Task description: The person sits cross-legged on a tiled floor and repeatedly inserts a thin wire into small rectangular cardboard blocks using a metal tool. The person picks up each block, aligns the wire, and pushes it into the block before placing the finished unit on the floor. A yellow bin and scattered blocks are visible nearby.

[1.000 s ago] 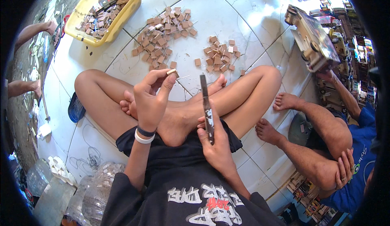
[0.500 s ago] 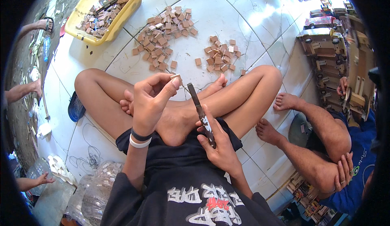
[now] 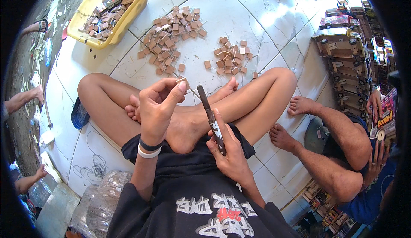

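Observation:
My left hand (image 3: 160, 105) pinches a small brown wooden block (image 3: 182, 80) between thumb and fingers. A thin pale pin (image 3: 195, 90) sticks out from it toward the right. In my right hand (image 3: 231, 146) is a narrow, dark, flat blade-like tool (image 3: 204, 99) with a wrapped black-and-white handle, its tip pointing up and away from me. The pin's end is at or very near the tool's blade; whether they touch I cannot tell. Both hands are above my crossed legs.
Ahead on the white tiles lie a large pile of pinned blocks (image 3: 169, 37) and a smaller pile of blocks (image 3: 231, 58). A yellow tub (image 3: 124, 26) holds more blocks at far left. On the right, a co-worker sits beside stacked wooden toy trucks (image 3: 340, 49). Plastic bags (image 3: 102, 208) lie lower left.
My hands have hardly moved. The co-worker on the right now holds a colourful toy piece with a wheel in both hands. At the left edge, another person's hand has shifted.

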